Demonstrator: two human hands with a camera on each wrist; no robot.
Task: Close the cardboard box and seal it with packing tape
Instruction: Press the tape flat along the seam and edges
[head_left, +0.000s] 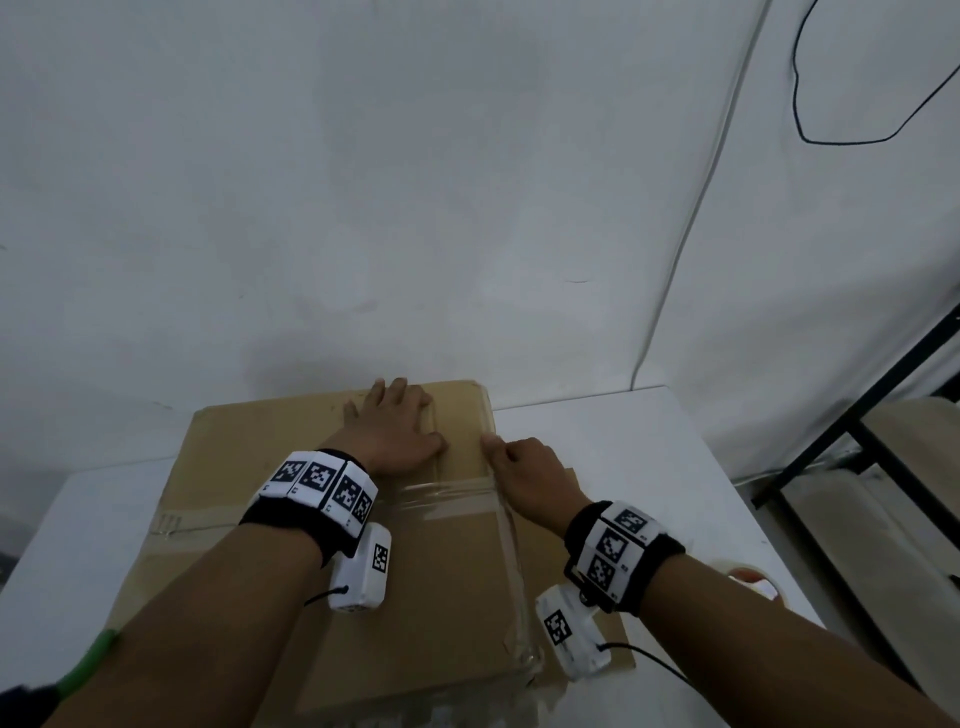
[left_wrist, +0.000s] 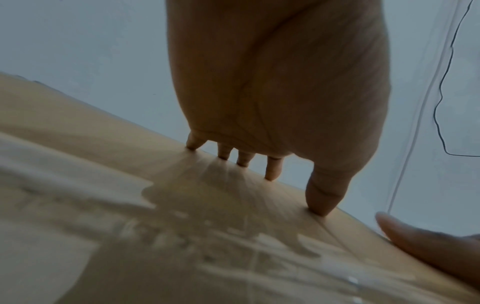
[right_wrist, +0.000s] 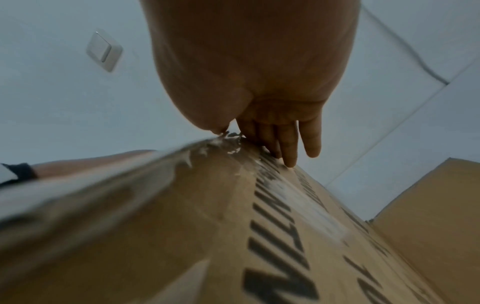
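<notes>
The closed cardboard box (head_left: 249, 457) lies on a white table (head_left: 649, 441). My left hand (head_left: 395, 426) rests flat on the far part of the box top, fingers spread and straight; in the left wrist view its fingertips (left_wrist: 272, 170) touch the cardboard (left_wrist: 78, 123) near the far edge. My right hand (head_left: 530, 473) straddles the box's right top edge, thumb on top and straight fingers (right_wrist: 288, 148) pressed down the printed side (right_wrist: 259, 246). Clear packing tape (head_left: 511, 561) runs along that right edge under the hand, and another strip (head_left: 441, 493) crosses the top. Wrinkled tape (right_wrist: 221, 148) shows by the thumb.
A tape roll (head_left: 750, 582) sits on the table to the right of my right wrist. A flat cardboard piece (head_left: 618, 649) sticks out beside the box's right side. A black metal frame (head_left: 857, 441) stands at the far right. The white wall is close behind the box.
</notes>
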